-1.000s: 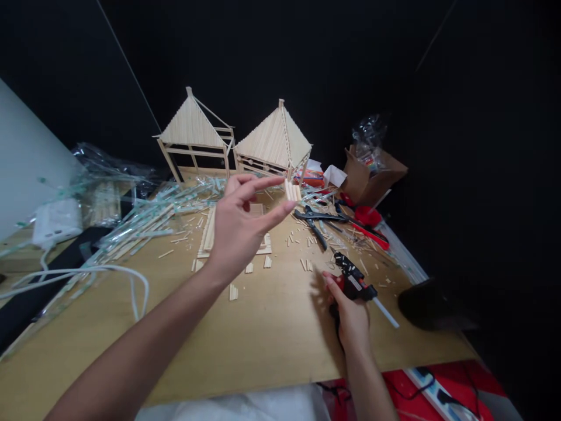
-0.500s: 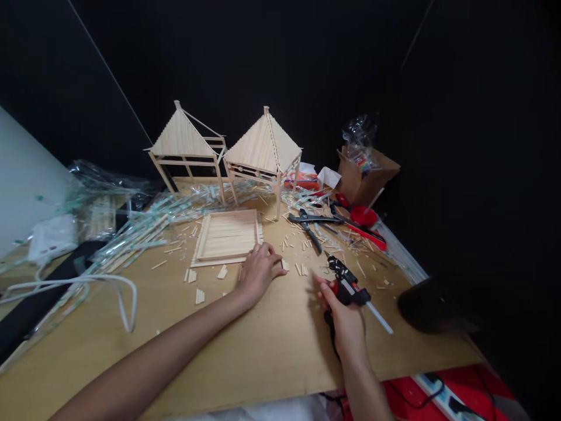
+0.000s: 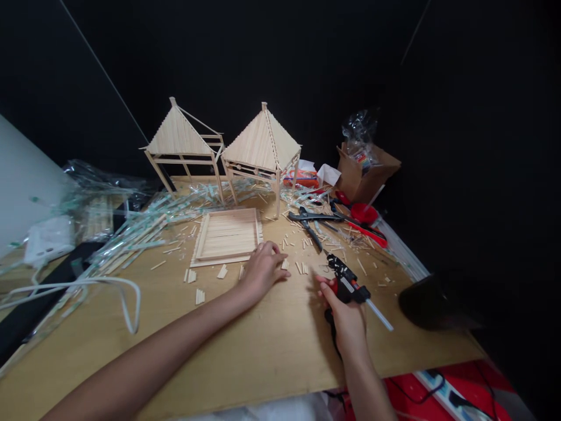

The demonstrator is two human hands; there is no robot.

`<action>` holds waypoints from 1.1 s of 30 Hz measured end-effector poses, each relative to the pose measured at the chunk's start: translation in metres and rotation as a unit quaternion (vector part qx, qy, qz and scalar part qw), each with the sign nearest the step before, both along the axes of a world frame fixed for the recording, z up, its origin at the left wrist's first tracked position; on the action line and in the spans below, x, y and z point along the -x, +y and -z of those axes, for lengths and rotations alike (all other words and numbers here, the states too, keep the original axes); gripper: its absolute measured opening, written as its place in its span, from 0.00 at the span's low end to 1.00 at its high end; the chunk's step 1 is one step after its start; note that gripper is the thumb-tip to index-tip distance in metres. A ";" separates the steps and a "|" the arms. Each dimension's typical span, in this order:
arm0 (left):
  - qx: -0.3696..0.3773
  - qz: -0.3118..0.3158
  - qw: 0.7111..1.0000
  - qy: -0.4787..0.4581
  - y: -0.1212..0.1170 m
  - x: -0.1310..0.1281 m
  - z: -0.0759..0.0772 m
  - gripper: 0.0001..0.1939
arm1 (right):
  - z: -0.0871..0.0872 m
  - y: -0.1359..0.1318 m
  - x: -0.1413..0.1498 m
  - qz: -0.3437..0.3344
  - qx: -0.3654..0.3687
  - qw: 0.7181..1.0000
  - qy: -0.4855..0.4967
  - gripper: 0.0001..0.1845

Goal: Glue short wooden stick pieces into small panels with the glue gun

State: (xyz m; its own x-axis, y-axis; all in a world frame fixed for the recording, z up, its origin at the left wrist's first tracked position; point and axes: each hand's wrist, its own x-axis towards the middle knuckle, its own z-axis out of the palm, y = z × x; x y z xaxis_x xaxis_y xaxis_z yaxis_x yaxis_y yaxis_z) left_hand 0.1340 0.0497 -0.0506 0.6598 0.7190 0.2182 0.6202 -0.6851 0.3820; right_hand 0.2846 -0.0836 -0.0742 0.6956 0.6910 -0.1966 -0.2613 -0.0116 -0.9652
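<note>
We clamped the glue gun (image 3: 346, 285) in our right hand (image 3: 347, 318); our left hand (image 3: 260, 272) straddled the piece (image 3: 285, 265) on the table (image 3: 284, 345), fingers apart. We judged this placement or pickup; next needed a light pinch.

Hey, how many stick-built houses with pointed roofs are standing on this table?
2: the left house, its roof partly open, and the right house beside it, both toward the back of the table. No others show.

Black walls (image 3: 333, 52) behind a tan tabletop (image 3: 272, 345), a pale panel (image 3: 21, 175) at far left.
</note>
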 end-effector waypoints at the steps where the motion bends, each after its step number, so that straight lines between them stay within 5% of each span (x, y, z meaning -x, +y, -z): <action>1: -0.004 0.002 1.000 0.002 -0.003 -0.004 -0.001 0.17 | 0.000 0.000 0.000 0.001 0.000 1.000 -0.004 0.17; 8: -0.010 -0.003 1.000 0.015 -0.017 -0.028 -0.006 0.14 | 0.002 0.001 -0.001 0.001 -0.002 1.000 -0.006 0.17; 18: 0.007 -0.006 1.000 -0.008 -0.015 -0.030 0.000 0.11 | 0.000 0.003 0.001 0.003 -0.007 1.000 0.006 0.16; 26: 0.051 -0.007 0.991 -0.122 -0.012 0.031 -0.021 0.14 | -0.003 0.001 0.001 -0.014 0.008 1.000 -0.016 0.17; 33: 0.142 0.010 0.983 -0.115 -0.063 0.064 0.004 0.14 | -0.020 -0.009 0.005 -0.079 0.111 0.983 -0.124 0.24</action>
